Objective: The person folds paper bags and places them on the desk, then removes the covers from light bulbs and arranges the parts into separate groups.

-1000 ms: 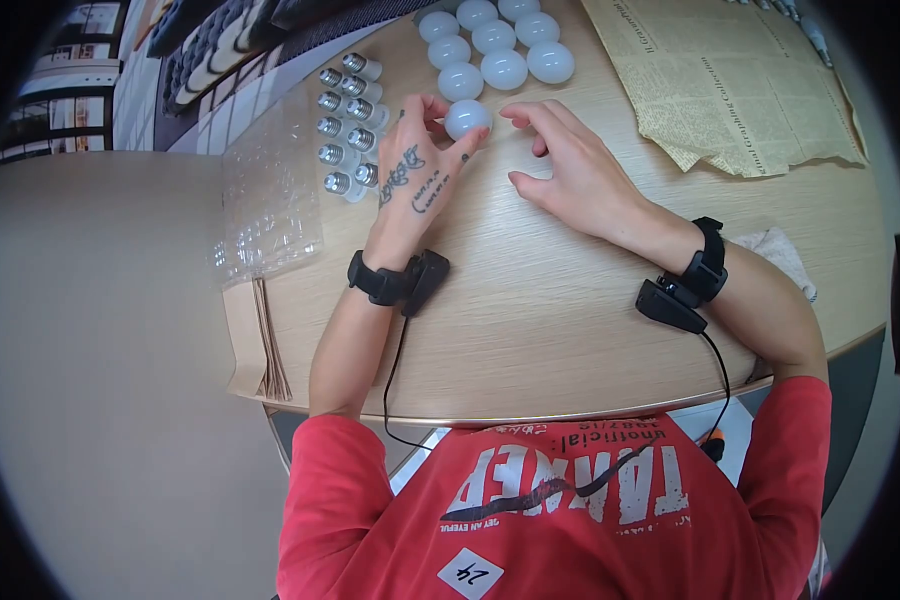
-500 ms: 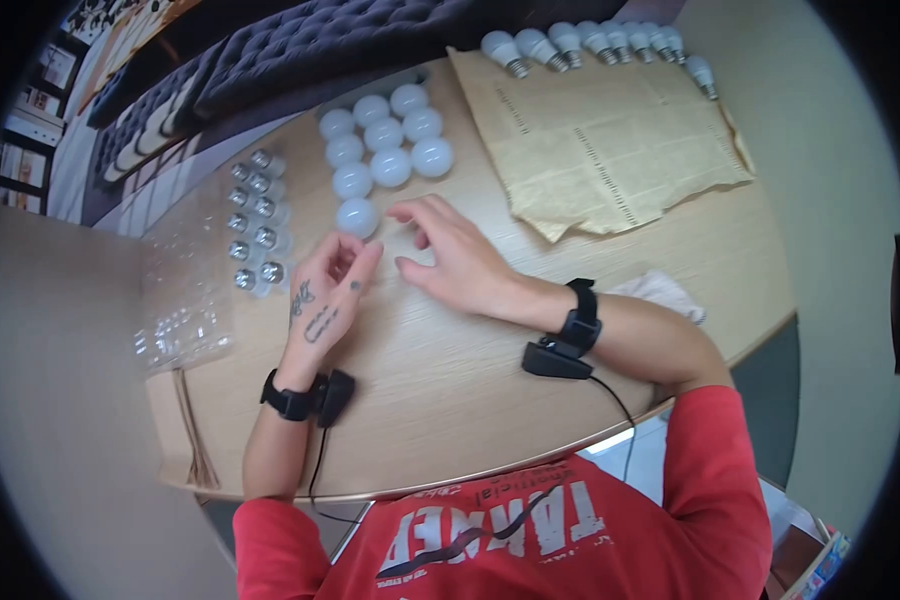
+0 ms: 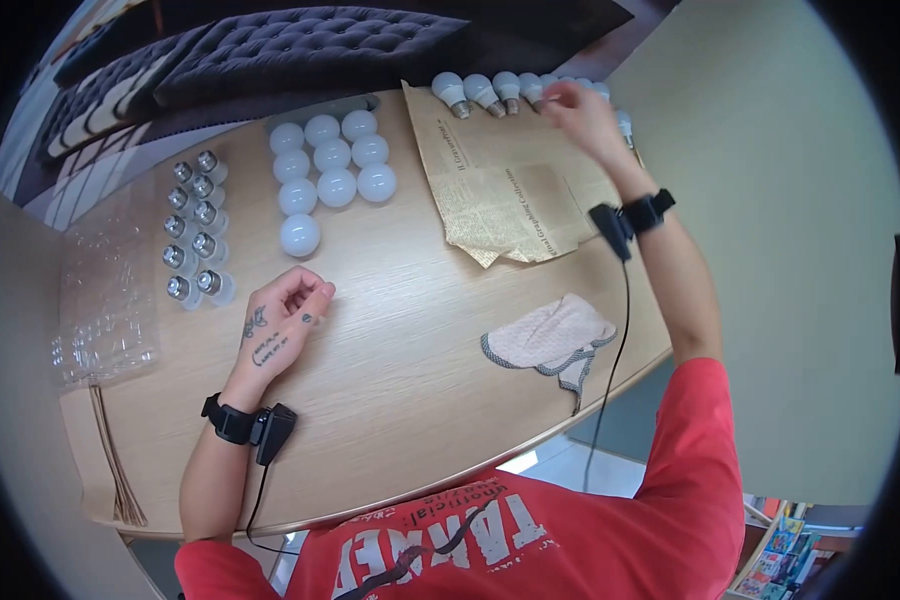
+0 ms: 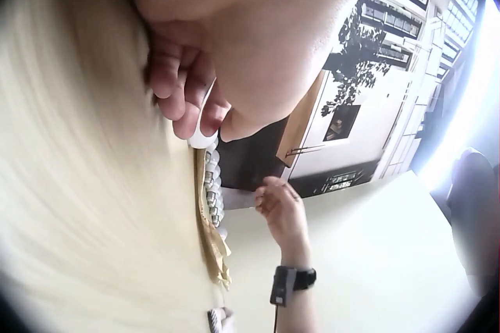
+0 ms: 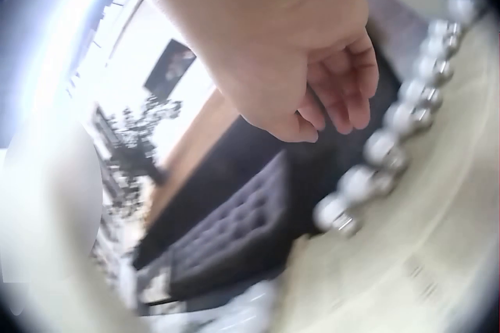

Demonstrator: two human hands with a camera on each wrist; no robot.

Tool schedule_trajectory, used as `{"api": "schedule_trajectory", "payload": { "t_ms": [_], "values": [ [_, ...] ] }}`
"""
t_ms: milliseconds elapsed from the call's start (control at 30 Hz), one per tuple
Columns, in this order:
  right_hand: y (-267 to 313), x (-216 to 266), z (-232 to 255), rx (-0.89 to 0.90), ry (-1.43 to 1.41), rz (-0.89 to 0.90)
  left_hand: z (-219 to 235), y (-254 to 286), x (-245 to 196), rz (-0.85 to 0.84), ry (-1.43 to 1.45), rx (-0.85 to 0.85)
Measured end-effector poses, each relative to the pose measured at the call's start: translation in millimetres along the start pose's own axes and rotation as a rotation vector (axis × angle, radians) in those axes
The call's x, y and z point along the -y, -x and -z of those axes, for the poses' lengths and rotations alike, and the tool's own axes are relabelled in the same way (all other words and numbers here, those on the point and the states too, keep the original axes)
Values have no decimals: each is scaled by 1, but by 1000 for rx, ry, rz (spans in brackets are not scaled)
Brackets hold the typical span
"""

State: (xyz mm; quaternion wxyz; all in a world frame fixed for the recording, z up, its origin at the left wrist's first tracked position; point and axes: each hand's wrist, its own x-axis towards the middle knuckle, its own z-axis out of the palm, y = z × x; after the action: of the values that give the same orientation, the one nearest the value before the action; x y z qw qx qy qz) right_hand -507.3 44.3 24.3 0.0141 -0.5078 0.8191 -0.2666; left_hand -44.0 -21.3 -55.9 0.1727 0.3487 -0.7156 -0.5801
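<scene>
My right hand [image 3: 588, 125] is raised over the far right of the table, above a row of white light bulbs [image 3: 480, 92] lying with their silver screw bases towards me. Its fingers [image 5: 336, 91] hang loosely bent in the right wrist view, with nothing between them, close over the bulbs [image 5: 383, 148]. Near the left front, my left hand [image 3: 282, 325] rests low over the table, fingers loosely curled and holding nothing. Just beyond it stands a round white bulb [image 3: 300, 235], nearest in a block of bulbs [image 3: 336, 186] set globe up.
At the left, more bulbs [image 3: 204, 245] stand base up in two columns beside clear plastic packaging [image 3: 105, 310]. Brown folded paper [image 3: 115, 460] lies at the left front edge. A printed kraft sheet [image 3: 510, 200] covers the back right; a pink cloth [image 3: 550, 335] lies nearer.
My right hand has moved from beside the nearest globe bulb to the far row on the right. The left hand has let go of that bulb and drawn back. The view has swung right.
</scene>
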Motion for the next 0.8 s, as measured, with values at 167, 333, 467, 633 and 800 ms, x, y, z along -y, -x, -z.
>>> {"api": "schedule_trajectory", "payload": {
  "t_ms": [167, 333, 467, 633, 800],
  "values": [
    [-50, -169, 26, -242, 565, -146, 1, 1, 0, -31, -62, -23],
    [-56, -230, 16, -257, 712, -307, 0, 1, -2, -7, -80, -30],
    [-59, -230, 3, -250, 755, -373, -1, -1, 0, 8, -50, -40],
    [-62, -219, -1, -214, 768, -412, -1, -2, 1, 27, -21, -88],
    [-61, -209, 1, -212, 788, -420, -2, -2, 1, 8, -16, -96]
  ]
}}
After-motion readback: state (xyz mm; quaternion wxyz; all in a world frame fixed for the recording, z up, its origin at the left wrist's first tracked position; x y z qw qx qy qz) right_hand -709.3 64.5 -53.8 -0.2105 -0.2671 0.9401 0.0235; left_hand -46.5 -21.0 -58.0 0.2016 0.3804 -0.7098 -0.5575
